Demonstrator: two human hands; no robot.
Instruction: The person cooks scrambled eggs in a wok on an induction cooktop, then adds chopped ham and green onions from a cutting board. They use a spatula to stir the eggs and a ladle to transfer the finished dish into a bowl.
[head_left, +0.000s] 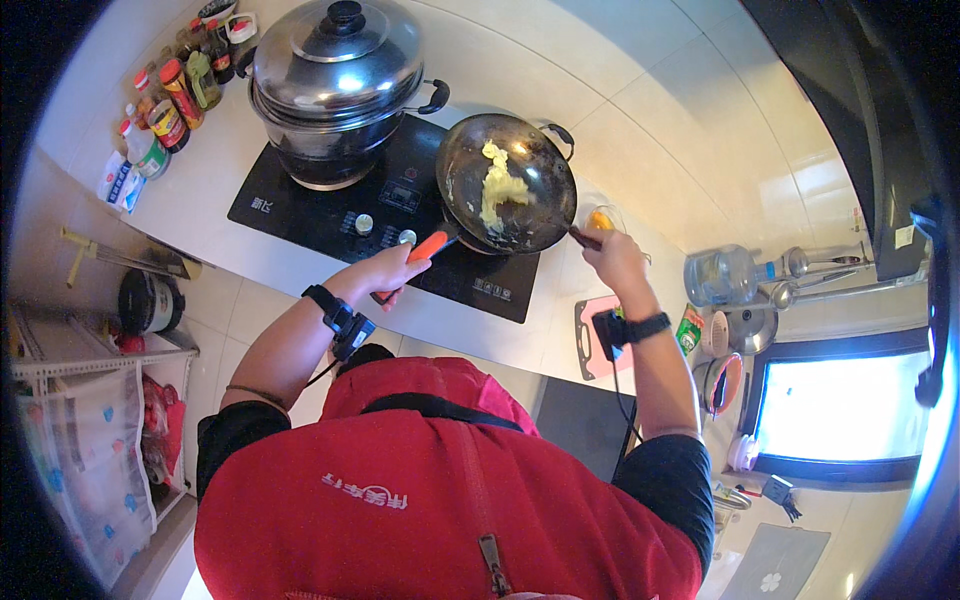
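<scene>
My left hand is closed around the orange and black long handle of a dark wok. The wok sits over the right side of a black two-burner cooktop. Inside it lies a soft yellow mass that looks like cooked egg. In my right hand, at the wok's right rim, is the dark handle of a utensil; its far end is not clearly visible. Just beyond my right hand stands a small clear bowl with something orange-yellow in it.
A large lidded steel steamer pot stands on the left burner. Sauce bottles crowd the counter's left end. A pink cutting board lies right of the cooktop. Farther right are a big water bottle, ladles and a steel lid.
</scene>
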